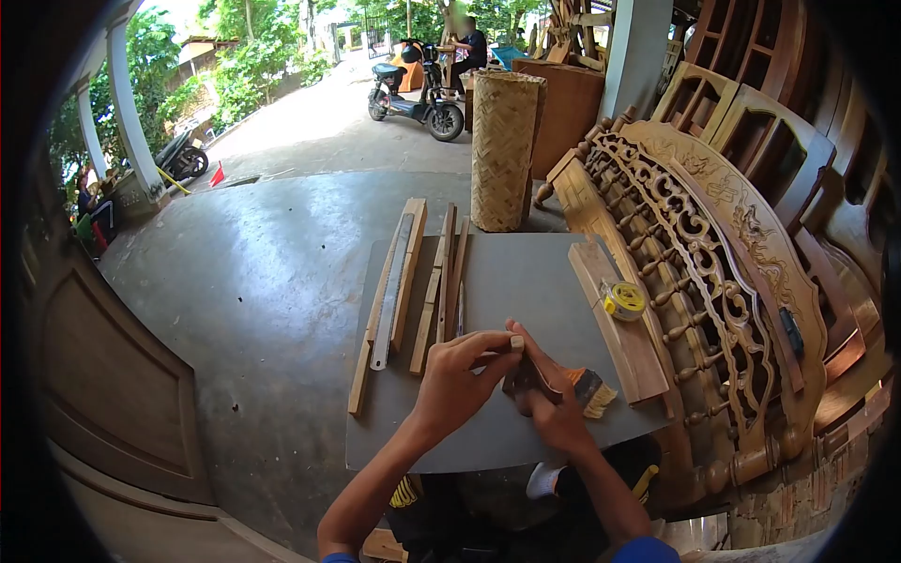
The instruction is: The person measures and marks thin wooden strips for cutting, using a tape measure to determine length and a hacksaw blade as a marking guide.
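Observation:
Over the front of a grey board (pixel 526 291), my left hand (pixel 454 380) pinches a small pale block (pixel 517 343) between its fingertips. My right hand (pixel 554 399) is beside it, its fingers wrapped round a thin brown piece (pixel 533 380) partly hidden by the palm. A brush with pale bristles (pixel 599 400) shows just right of my right hand; whether it touches the hand cannot be made out. Wooden strips (pixel 413 277) and a metal ruler (pixel 392 291) lie on the board's left part. A yellow tape measure (pixel 624 300) rests on a wooden block (pixel 605 324) at the right.
Carved wooden panels (pixel 694 235) lean along the right side. A woven roll (pixel 504 155) stands behind the board. Farther back are a parked scooter (pixel 418 98) and a seated person (pixel 469 52). Another person (pixel 94 206) sits at the far left. A wooden panel (pixel 122 366) stands at left.

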`<state>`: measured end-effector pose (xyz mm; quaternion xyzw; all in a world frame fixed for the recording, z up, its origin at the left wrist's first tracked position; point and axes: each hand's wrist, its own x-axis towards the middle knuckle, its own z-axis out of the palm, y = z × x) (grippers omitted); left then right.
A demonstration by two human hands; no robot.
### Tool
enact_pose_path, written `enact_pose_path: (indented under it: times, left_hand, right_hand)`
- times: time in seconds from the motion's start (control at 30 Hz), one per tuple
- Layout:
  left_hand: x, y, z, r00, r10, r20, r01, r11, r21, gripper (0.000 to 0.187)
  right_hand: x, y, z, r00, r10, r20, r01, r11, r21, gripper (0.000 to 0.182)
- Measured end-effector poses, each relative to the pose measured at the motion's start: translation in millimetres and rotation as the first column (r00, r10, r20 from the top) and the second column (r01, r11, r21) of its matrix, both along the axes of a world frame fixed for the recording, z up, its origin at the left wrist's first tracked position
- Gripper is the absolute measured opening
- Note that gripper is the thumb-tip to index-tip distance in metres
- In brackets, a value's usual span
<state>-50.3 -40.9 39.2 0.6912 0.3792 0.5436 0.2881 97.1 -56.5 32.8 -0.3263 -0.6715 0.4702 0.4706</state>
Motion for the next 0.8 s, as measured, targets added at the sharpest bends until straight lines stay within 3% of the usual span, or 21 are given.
enact_pose_path:
  times: [0.17, 0.37, 0.47, 0.57, 0.67, 0.8]
  left_hand:
    - [4.4, -2.1, 0.0, 0.998, 0.021, -0.059, -0.017, 0.998, 0.064, 0.021]
    - [7.1, -0.4, -1.3, 0.996, 0.091, 0.009, -0.091, 0.995, 0.051, 0.023]
    - [11.5, -5.8, 0.3, 0.995, 0.094, 0.040, -0.097, 0.991, 0.092, 0.024]
    - [12.6, -5.7, -6.5, 0.993, 0.114, 0.040, -0.119, 0.983, 0.140, 0.024]
    - [14.9, -5.8, -5.8, 0.985, 0.119, 0.127, -0.132, 0.986, 0.103, 0.021]
    - [11.9, -8.2, -2.0, 0.980, 0.082, 0.183, -0.075, 0.996, -0.049, 0.018]
  right_hand:
    - [-8.8, -7.9, 17.7, 0.995, -0.096, 0.020, 0.086, 0.954, 0.286, 0.076]
    - [-3.2, 0.3, 16.0, 0.999, -0.015, -0.052, 0.018, 0.998, 0.064, 0.075]
    - [-1.8, -7.5, 20.4, 0.997, -0.026, -0.073, 0.036, 0.991, 0.131, 0.074]
    - [1.2, -15.8, 3.8, 0.997, -0.075, -0.015, 0.072, 0.991, -0.116, 0.073]
    - [2.6, -18.7, -17.2, 0.999, -0.047, 0.013, 0.048, 0.994, -0.100, 0.074]
    - [7.8, -13.7, 8.6, 0.999, -0.024, 0.042, 0.025, 0.999, -0.020, 0.076]
